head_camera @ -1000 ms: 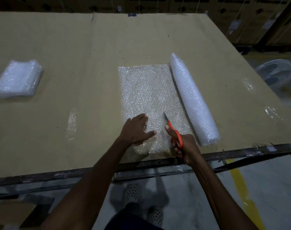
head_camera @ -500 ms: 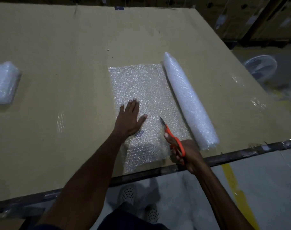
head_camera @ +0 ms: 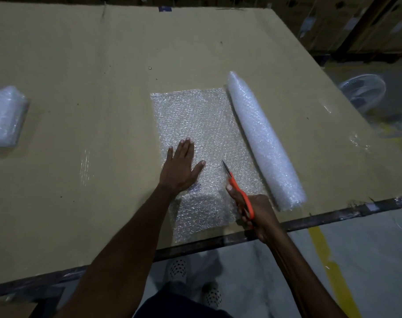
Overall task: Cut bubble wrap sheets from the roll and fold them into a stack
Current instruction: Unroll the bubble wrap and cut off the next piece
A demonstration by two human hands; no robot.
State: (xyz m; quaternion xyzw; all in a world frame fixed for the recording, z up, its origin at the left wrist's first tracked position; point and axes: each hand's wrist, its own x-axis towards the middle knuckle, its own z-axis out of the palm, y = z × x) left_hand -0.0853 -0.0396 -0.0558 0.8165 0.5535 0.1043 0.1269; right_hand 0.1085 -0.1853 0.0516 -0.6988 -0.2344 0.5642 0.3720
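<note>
Clear bubble wrap sheet [head_camera: 202, 134]: unrolled on cardboard table [head_camera: 80, 65] beside white roll [head_camera: 264, 138]. Left hand [head_camera: 181, 166] presses flat, fingers straight; right hand [head_camera: 257, 212] grips orange-handled scissors [head_camera: 237, 189]. Step: cutting. Next: advance blades along the roll.

1. I see a wide table [head_camera: 85, 65] topped with brown cardboard, its dark metal edge nearest me.
2. At centre a flat bubble wrap sheet [head_camera: 195, 120] lies unrolled on it.
3. At that sheet's 3 o'clock edge, touching it, rests the roll [head_camera: 264, 141].
4. Far off at 9 o'clock sits a folded stack [head_camera: 5, 115].
</note>
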